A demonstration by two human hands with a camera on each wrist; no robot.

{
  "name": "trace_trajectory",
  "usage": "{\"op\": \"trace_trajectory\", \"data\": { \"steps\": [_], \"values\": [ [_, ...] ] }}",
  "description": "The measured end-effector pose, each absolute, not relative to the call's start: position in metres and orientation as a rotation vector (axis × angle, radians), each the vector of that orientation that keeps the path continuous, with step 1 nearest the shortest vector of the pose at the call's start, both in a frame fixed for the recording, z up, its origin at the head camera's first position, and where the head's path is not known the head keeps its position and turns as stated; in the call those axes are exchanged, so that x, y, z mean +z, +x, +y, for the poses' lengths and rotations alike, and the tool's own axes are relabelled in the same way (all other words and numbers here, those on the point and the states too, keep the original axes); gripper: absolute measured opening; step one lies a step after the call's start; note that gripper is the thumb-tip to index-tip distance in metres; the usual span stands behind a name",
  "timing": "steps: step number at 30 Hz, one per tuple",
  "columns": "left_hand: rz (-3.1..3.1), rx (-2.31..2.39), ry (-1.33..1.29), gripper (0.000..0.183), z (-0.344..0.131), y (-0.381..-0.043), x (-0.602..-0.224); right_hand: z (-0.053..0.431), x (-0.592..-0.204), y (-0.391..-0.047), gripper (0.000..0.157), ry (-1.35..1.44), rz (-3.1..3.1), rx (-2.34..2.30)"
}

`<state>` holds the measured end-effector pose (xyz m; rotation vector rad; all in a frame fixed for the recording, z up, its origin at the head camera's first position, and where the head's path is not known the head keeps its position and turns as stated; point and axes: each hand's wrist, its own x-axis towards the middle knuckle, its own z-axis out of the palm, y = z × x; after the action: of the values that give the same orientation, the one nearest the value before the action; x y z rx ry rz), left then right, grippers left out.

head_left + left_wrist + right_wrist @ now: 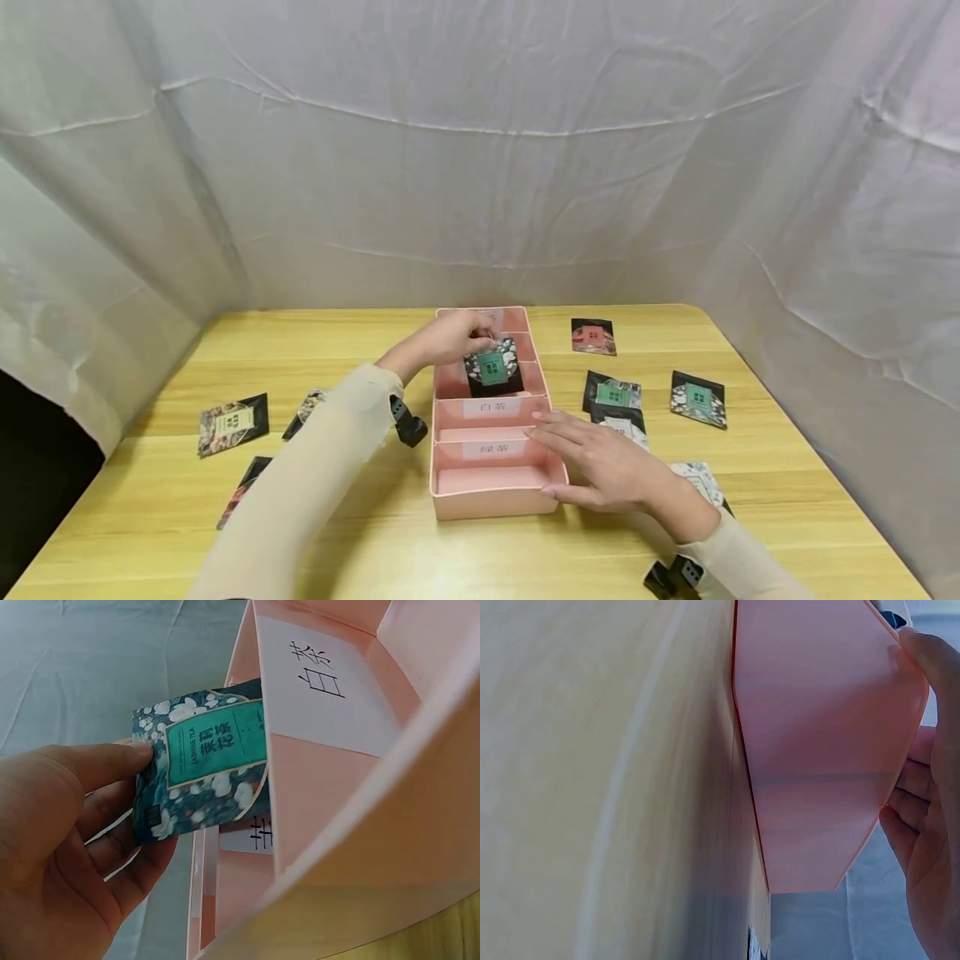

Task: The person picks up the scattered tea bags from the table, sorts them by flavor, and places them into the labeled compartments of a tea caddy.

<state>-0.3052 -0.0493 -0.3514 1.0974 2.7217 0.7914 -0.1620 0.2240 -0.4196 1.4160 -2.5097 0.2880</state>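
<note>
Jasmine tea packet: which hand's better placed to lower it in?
Likely the left hand: it pinches the packet at the pink box; the right hand holds none, only touching the rim.

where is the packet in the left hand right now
In the head view, the green-labelled packet is mid-picture, partly in the pink box, below the left hand's fingertips and behind the 白茶 divider.

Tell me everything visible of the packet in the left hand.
The packet is thin and dark, with white flowers; its green label reads JASMINE TEA beside Chinese characters. It looks foil-like. The left hand pinches its upper end. Roughly upright, its lower end is inside the pink box, behind the divider marked 白茶.
</note>
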Motion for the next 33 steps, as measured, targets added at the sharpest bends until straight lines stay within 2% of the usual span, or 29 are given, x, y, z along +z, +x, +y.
{"op": "trace_trajectory", "data": {
  "steps": [19, 26, 33],
  "values": [
    [2.617, 0.749, 1.153, 0.018, -0.053, -0.301, -0.370, 0.224, -0.422, -0.163, 0.066, 1.420, -2.501, 0.306],
    [2.641, 0.612, 1.262, 0.016, -0.050, -0.299, -0.374, 0.224, -0.422, -0.163, 0.066, 1.411, -2.507, 0.295],
    [2.702, 0.548, 1.270, 0.020, -0.051, -0.296, -0.374, 0.224, -0.422, -0.164, 0.066, 1.412, -2.495, 0.291]
  ]
}}
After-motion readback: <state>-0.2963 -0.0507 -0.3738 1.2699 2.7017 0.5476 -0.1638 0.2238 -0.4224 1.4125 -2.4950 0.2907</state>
